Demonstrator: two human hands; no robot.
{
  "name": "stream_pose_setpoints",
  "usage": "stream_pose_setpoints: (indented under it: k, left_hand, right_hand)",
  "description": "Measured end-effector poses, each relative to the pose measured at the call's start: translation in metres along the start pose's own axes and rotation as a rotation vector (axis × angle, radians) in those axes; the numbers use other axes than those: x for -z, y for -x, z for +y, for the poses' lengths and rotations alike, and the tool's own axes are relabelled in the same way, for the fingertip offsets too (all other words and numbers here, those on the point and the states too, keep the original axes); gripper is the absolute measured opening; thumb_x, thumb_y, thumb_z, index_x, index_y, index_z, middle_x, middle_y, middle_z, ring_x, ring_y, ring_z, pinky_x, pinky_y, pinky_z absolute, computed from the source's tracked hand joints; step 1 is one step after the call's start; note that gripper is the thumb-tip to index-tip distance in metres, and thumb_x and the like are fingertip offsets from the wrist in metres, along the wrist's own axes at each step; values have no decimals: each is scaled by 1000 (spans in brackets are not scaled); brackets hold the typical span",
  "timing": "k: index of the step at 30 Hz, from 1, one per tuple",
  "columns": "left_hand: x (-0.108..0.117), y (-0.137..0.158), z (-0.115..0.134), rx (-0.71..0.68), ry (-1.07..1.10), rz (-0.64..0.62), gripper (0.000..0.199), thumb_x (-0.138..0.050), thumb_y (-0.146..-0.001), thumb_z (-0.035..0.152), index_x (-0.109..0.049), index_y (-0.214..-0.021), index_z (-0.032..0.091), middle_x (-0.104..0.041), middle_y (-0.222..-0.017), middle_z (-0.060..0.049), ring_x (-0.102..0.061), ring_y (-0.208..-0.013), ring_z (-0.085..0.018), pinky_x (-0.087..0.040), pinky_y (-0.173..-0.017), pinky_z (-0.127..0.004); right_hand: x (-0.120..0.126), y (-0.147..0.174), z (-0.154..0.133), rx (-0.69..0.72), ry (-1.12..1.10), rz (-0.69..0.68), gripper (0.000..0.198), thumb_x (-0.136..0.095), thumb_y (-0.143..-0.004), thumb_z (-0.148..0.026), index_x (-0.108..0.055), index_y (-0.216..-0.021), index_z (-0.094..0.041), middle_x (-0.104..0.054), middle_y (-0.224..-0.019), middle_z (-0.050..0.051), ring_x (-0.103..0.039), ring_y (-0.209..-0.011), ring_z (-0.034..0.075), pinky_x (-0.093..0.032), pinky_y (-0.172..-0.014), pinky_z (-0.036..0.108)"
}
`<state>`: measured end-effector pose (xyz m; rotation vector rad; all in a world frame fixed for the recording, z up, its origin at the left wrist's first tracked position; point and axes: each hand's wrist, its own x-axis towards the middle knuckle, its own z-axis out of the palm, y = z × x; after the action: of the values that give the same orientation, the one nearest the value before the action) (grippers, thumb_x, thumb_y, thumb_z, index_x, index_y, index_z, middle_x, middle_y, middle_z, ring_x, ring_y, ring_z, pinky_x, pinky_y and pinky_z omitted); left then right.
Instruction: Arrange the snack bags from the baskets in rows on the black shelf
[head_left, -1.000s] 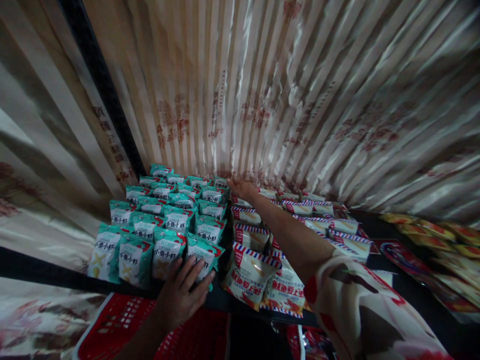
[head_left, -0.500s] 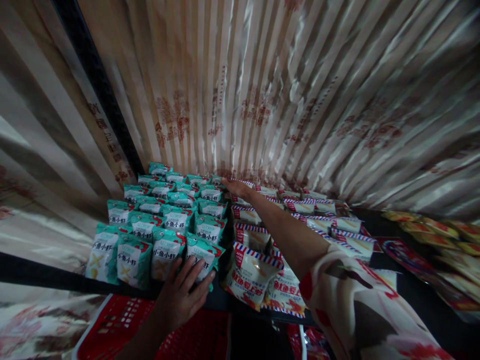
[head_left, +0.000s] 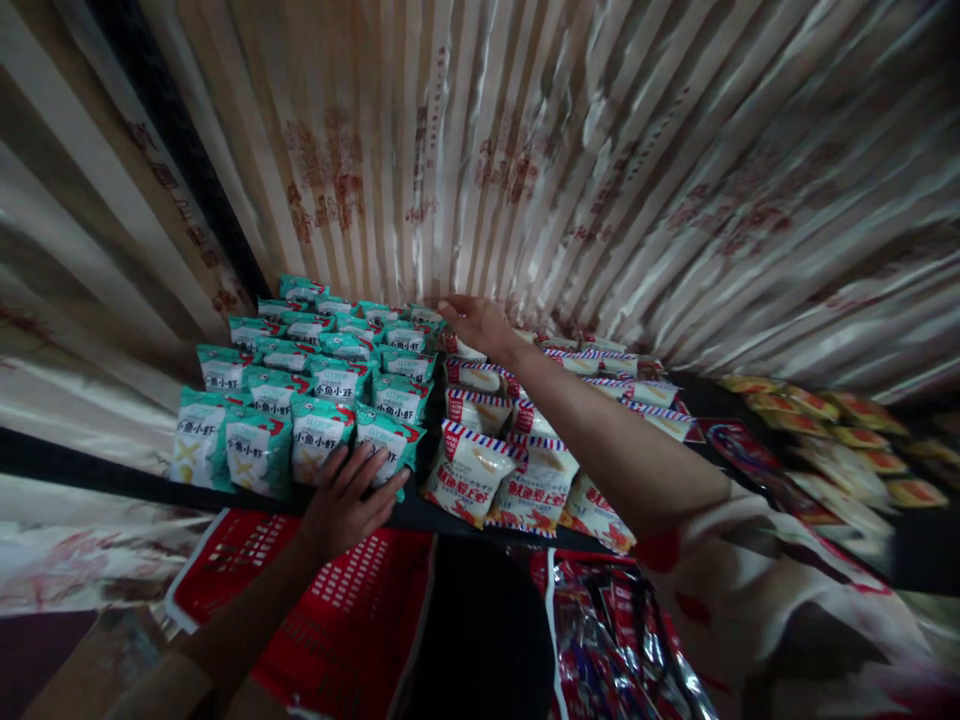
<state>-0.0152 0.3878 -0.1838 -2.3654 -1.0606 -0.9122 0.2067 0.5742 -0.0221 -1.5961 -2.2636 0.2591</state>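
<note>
Left hand (head_left: 346, 497) fingers spread flat against front green snack packets (head_left: 379, 445), lower left; right hand (head_left: 480, 322) (arm fully extended) open over rear white packets (head_left: 469, 373), pinching nothing.

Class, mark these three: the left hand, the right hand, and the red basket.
left hand (head_left: 346, 503), head view, back of the hand
right hand (head_left: 480, 322), head view, back of the hand
red basket (head_left: 352, 600), head view, mesh side
</note>
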Motion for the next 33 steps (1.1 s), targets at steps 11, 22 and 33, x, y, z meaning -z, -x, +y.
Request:
stream_pose_setpoints:
  k: [11, 22, 33]
  left_hand:
    - [3, 3, 1, -7, -32, -71, 49, -57, -82, 32, -48, -130, 29, -48, -137, -7, -36, -132, -27, -25, -109, -47]
    - [3, 4, 1, -17, -25, -52, 50, -56, -82, 29, -47, -131, 27, -43, -142, -8, -32, -135, -28, -26, -109, -48]
    - [4, 4, 1, -26, -40, -36, 49, -57, -82, 29, -48, -131, 28, -46, -139, -9, -33, -134, -28, -28, -109, -48]
  right_hand:
    - [10, 209, -48, 23, -388, 538, 23, -44, -92, -26, -61, -107, -22, -66, -95, 5, -62, -90, 17, -52, -81, 35]
    - [-93, 293, -61, -135, -200, 291, 45, -46, -86, -17, -51, -129, -29, -30, -146, 9, -39, -130, 28, -44, -101, 46]
    - [-114, 275, -67, -165, -210, 259, 48, -43, -85, -14, -47, -133, -21, -30, -146, 13, -32, -134, 27, -38, -105, 47]
